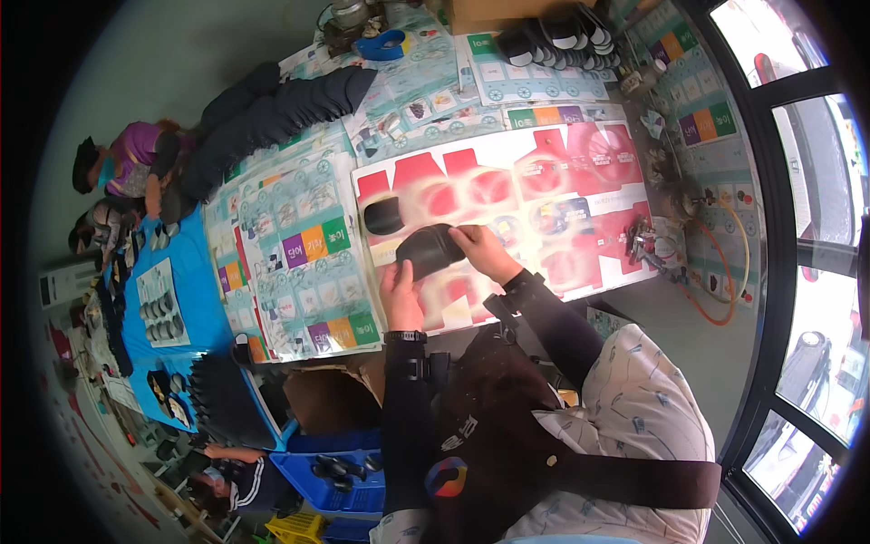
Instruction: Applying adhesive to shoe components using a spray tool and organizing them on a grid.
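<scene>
Both my hands hold a black, curved, leather-like piece (426,253), shaped like a slipper upper, above the printed table sheet. My left hand (401,297) grips its lower left edge, thumb on top. At the upper right end, the fingers of my right hand (488,253) pinch the rim. A similar black piece (382,217) lies flat just beyond, on the red and white printed sheet (507,231). Pale spray-like marks with blank outlines cover that sheet. The underside of the held piece is hidden.
Overlapping dark pieces (299,111) run along the far left; more black uppers (562,43) lie at the far right. A spray gun (642,245) with an orange hose (728,290) sits right. Blue crate (326,485) and cardboard box (335,399) stand lower left. Two people work at left.
</scene>
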Demonstrator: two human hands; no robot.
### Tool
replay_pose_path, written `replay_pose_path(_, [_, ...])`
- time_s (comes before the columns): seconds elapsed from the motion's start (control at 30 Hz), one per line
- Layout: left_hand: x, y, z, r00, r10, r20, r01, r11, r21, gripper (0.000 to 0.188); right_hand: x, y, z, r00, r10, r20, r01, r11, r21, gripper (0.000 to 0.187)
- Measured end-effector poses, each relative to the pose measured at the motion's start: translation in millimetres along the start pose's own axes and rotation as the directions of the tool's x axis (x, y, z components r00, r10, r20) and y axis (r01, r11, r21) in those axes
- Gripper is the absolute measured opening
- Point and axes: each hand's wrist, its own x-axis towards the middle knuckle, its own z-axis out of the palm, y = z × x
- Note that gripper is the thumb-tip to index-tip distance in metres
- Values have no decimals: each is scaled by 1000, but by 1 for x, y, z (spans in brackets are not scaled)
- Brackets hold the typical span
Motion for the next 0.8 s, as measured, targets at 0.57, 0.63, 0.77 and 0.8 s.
replay_pose_path(0.57, [4,-1,-13,997,-72,7,72,995,-65,29,113,43,-28,854,-95,-512,-167,882,-441,44])
replay_pose_path(0.63, [2,3,-3,999,-32,-12,32,999,-34,28,81,27,-20,781,-407,-475,83,820,-566,51])
replay_pose_path(0.77, [13,-16,27,998,55,20,-56,996,65,26,4,-17,-35,976,118,182,-86,981,-172,40])
replay_pose_path(0.8, [17,-21,52,996,53,78,-59,995,82,25,1,-6,-54,983,118,144,-92,980,-177,40])
